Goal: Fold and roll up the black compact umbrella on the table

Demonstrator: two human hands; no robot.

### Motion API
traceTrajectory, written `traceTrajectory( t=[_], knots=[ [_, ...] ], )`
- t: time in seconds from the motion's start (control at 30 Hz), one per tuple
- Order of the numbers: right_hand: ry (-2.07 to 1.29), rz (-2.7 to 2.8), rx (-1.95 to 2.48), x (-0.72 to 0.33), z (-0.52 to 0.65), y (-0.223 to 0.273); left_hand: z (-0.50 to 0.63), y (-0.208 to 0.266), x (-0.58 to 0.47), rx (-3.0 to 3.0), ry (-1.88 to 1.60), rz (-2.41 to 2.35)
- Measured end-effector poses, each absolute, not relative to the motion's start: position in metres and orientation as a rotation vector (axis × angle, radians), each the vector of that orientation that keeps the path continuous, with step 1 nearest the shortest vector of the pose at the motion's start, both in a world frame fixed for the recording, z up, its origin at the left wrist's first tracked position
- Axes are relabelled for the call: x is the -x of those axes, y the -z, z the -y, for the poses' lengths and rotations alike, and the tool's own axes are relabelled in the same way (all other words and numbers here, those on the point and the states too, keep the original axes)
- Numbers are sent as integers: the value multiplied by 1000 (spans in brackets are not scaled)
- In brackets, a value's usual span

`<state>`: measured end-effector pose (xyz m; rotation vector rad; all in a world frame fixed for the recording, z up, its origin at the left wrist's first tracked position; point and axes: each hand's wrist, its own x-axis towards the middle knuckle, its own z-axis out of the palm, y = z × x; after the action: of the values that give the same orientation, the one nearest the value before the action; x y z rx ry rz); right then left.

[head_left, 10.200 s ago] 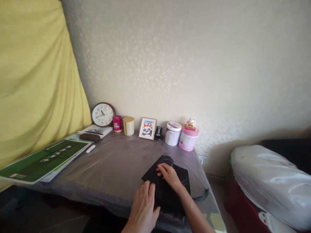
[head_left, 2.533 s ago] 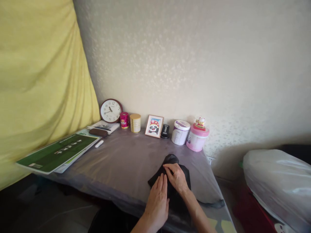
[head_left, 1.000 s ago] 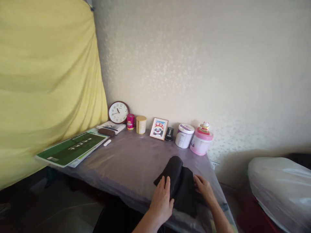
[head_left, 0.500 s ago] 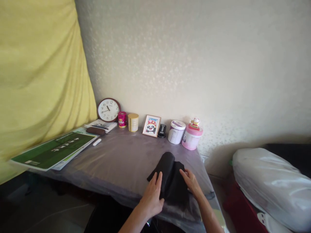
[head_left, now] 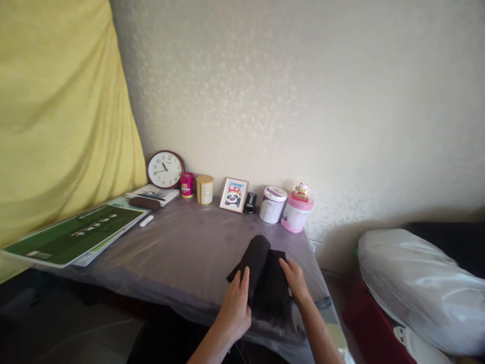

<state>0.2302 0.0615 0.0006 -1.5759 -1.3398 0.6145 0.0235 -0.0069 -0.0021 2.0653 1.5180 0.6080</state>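
Observation:
A black, cloth-like piece (head_left: 259, 258), partly rolled or folded over, lies near the front right corner of the table (head_left: 182, 253); its exact kind is unclear. On its left side my left hand (head_left: 237, 308) grips it, fingers pointing up along the fold. My right hand (head_left: 294, 278) pinches its right edge, with fingertips partly hidden. The lower end of the black piece fades into shadow at the table's front edge.
Along the wall stand a clock (head_left: 165, 169), a magenta tin (head_left: 187, 185), a yellow-lidded can (head_left: 205, 190), a panda picture frame (head_left: 234, 195), a black stapler-like object (head_left: 250, 202), a purple-white tub (head_left: 273, 205) and a pink tub (head_left: 297, 213). Green sheets (head_left: 76, 232) lie left.
The view has shifted slightly, so the tabletop things appear a little further left. Both hands stay on the black cloth-like piece, and the right fingers look more closed on its edge.

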Motion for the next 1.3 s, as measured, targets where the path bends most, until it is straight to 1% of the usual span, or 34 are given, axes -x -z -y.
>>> traceTrajectory(
  t=[0.23, 0.37, 0.47, 0.77, 1.0, 1.07, 1.2, 1.3],
  knots=[
    [-850, 1203, 1426, -182, -81, -29, 8, 1, -25, -2118, -538, -1558],
    [-962, 1165, 1466, -159, -95, -33, 6, 2, -24, -2173, -523, -1546],
    [-960, 1236, 1511, -150, -103, -29, 4, 2, -23, -2190, -555, -1524],
    [-673, 1582, 1712, -140, -107, -22, 3, 9, -21, -2177, -590, -1541],
    [-330, 1781, 1797, -133, -98, -24, 10, 8, -16, -2082, -835, -1470],
    [-279, 1820, 1794, -131, -96, -24, 12, 8, -14, -2136, -806, -1475],
    [-275, 1871, 1730, -131, -93, -23, 16, 9, -9, -2262, -584, -1586],
    [-304, 1885, 1679, -132, -90, -22, 18, 4, -5, -2323, -559, -1700]
  ],
)
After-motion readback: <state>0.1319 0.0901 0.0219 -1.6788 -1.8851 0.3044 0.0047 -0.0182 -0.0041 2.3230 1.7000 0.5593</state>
